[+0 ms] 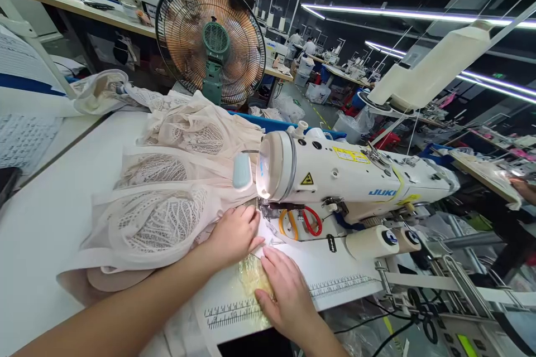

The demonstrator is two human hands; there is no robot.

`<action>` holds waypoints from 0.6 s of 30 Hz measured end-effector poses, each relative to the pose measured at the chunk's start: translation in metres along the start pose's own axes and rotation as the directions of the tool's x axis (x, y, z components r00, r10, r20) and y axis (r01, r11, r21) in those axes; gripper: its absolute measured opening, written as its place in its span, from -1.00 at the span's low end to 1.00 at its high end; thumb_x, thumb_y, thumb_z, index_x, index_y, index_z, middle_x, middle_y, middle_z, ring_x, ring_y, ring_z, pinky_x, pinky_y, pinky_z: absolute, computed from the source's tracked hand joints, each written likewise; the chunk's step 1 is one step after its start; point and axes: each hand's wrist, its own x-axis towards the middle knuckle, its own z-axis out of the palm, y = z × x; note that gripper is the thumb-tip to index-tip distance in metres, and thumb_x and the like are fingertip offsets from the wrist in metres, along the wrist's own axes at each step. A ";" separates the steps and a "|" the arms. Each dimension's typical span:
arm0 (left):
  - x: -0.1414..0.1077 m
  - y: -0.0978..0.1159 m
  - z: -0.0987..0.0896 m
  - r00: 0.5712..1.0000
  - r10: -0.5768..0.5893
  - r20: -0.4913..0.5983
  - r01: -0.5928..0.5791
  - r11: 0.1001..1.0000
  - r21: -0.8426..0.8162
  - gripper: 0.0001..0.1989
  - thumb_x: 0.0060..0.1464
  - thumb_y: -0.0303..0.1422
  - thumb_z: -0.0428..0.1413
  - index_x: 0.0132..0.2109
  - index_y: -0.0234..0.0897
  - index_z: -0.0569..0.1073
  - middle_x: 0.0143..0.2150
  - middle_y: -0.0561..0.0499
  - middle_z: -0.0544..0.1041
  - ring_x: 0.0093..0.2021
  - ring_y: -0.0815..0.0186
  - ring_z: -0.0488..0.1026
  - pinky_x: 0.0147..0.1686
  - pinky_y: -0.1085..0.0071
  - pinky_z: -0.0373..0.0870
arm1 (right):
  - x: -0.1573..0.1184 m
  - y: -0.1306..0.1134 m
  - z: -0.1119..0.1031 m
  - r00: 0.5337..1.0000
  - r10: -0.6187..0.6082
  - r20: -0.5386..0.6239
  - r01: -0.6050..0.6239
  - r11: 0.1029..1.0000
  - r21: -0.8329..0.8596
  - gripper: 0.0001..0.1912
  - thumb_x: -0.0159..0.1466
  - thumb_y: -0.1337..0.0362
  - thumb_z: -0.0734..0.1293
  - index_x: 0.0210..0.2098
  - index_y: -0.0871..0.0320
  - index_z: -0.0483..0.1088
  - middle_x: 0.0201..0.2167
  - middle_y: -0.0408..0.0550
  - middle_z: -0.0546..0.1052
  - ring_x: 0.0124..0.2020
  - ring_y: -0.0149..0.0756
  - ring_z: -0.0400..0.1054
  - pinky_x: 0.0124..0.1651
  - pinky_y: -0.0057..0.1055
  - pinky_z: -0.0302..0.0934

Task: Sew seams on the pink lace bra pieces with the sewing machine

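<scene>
The white JUKI sewing machine (352,170) stands before me, its needle area partly hidden behind my fingers. My left hand (234,234) is beside the presser foot, fingers bent and pressed onto a piece of white fabric (264,232). Just nearer to me, my right hand (288,287) lies with fingers stretched and thumb apart, over the edge of a yellowish, shiny, see-through patch (252,279) on the table. Several cream bra pieces with lace cups (163,220) are piled left of the machine, the nearest beside my left forearm.
A green fan (215,39) stands behind the pile. Red (312,220) and orange loops (288,225) lie under the machine arm, near a black blade (331,243). Thread cones (371,242) sit to the right. A printed ruler (343,285) runs along the front edge. People work farther back.
</scene>
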 end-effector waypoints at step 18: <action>0.001 -0.001 -0.006 0.998 0.056 0.021 -0.055 0.998 -0.041 -0.63 0.15 -0.27 0.11 0.04 -0.41 0.40 0.03 -0.21 0.44 -0.03 0.07 0.38 -0.11 0.20 0.33 | 0.004 0.001 -0.002 0.998 0.000 0.057 -0.005 0.997 0.081 -0.59 0.28 0.27 0.16 0.10 0.26 0.24 0.08 0.18 0.43 0.12 -0.07 0.30 0.10 -0.08 0.30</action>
